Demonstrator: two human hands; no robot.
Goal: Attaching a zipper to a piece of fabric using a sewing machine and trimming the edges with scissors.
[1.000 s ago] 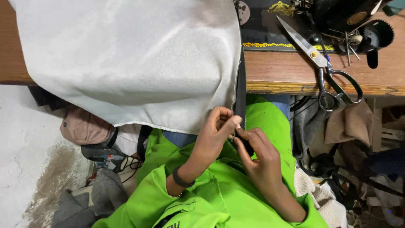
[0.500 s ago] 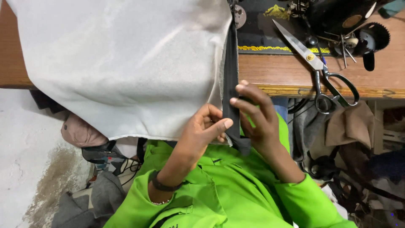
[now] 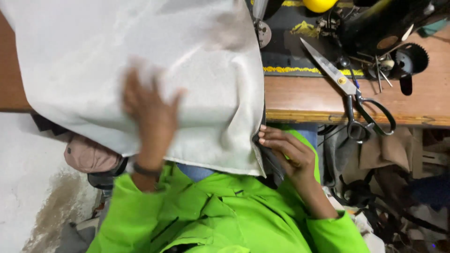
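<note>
**Keep the hem edge pinched while the flat palm smooths**

The large off-white woven cloth [image 3: 140,56] drapes off the brown wooden sewing table [image 3: 309,98] onto the lap. The left hand [image 3: 152,112], fingers spread, presses flat on it; best kept light. The right hand [image 3: 286,152] pinches its dark-backed edge; keep that taut.

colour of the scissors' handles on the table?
Black handles on the scissors, with silver blades; they lie on the wooden table. Clearest in the head view.

Bright lime-green long sleeves [image 3: 225,220] cover both arms; a thin dark band [image 3: 146,170] circles the left wrist.
</note>
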